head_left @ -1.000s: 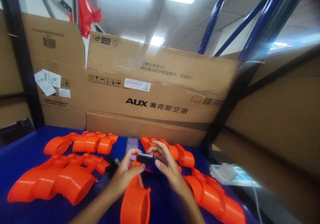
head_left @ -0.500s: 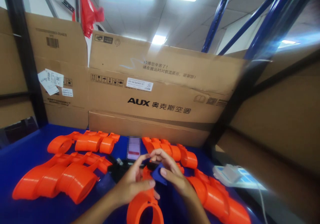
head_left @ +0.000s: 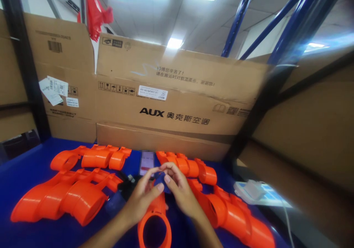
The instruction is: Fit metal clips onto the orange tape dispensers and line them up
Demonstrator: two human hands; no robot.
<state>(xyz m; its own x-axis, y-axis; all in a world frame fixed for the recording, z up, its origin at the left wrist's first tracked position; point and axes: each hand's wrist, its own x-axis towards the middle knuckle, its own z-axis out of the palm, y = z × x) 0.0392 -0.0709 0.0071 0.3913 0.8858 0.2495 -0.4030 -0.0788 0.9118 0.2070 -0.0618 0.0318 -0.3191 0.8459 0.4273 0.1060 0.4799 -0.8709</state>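
Just front of centre, my left hand is closed around the upper part of an orange plastic piece, whose wide open ring hangs down towards me. A small dark blue piece sits at the orange piece's far end. My right hand pinches that blue piece, its thumb on the near face and its fingers curled behind. The left thumb also touches the blue piece. Both sets of fingertips meet over the top, so how the blue piece sits against the orange one is partly hidden.
Rows of similar orange pieces lie left and right on the blue tabletop. A phone stands behind my hands, near a black cable. Cardboard walls the back. A white device sits far right.
The blue piece has moved left and up onto the orange piece's far end, with my right hand following. The orange ring has tilted to face me more.
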